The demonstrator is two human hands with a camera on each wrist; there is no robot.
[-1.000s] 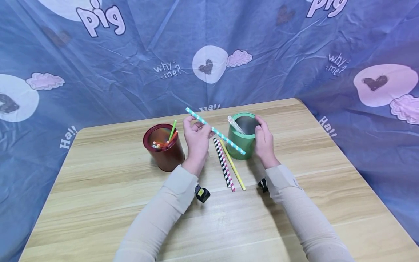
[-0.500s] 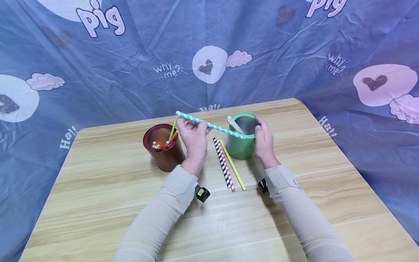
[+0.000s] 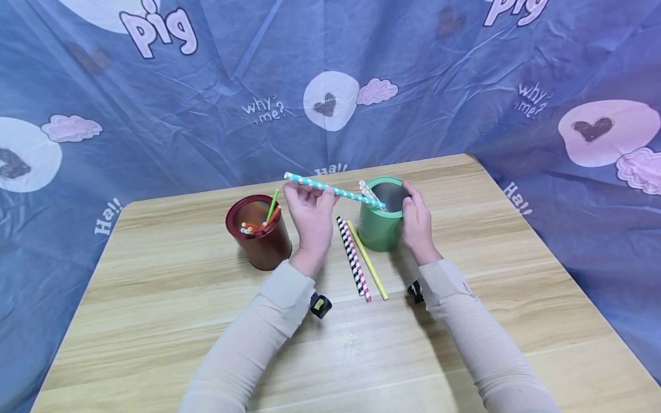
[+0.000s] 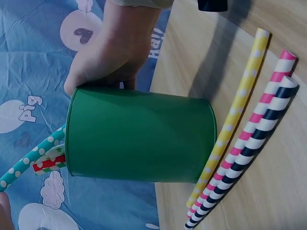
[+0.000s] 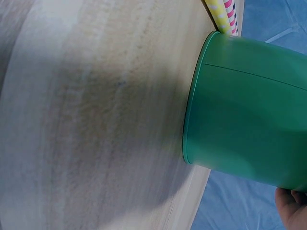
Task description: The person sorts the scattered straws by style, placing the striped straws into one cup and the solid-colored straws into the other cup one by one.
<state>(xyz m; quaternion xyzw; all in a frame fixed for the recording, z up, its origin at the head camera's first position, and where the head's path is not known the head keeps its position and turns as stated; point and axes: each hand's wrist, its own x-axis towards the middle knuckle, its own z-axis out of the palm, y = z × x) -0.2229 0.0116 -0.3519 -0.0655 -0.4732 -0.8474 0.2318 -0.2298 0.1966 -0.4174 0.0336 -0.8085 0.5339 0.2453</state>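
My left hand [image 3: 312, 223] pinches a teal paper straw with white dots [image 3: 335, 191] near its middle. The straw slants down to the right, its lower end inside the mouth of a green can [image 3: 379, 235]. Around the can's right side, my right hand [image 3: 417, 226] grips it, thumb near and fingers at the far rim. Patterned paper straws [image 4: 50, 160] poke out of that can in the left wrist view. Left of the can, a yellow dotted straw [image 3: 368, 261], a pink-striped straw [image 3: 357, 267] and a black-striped straw [image 3: 349, 255] lie side by side on the table.
A dark red can [image 3: 265, 246] stands left of my left hand, with a green straw [image 3: 272, 206] and several orange ones in it. The wooden table [image 3: 155, 310] ends at a blue printed cloth [image 3: 217, 126] hung behind it.
The teal straw has tipped from a steep slant to a flatter one, and its lower end has risen from in front of the green can to its mouth. My right hand stays put.
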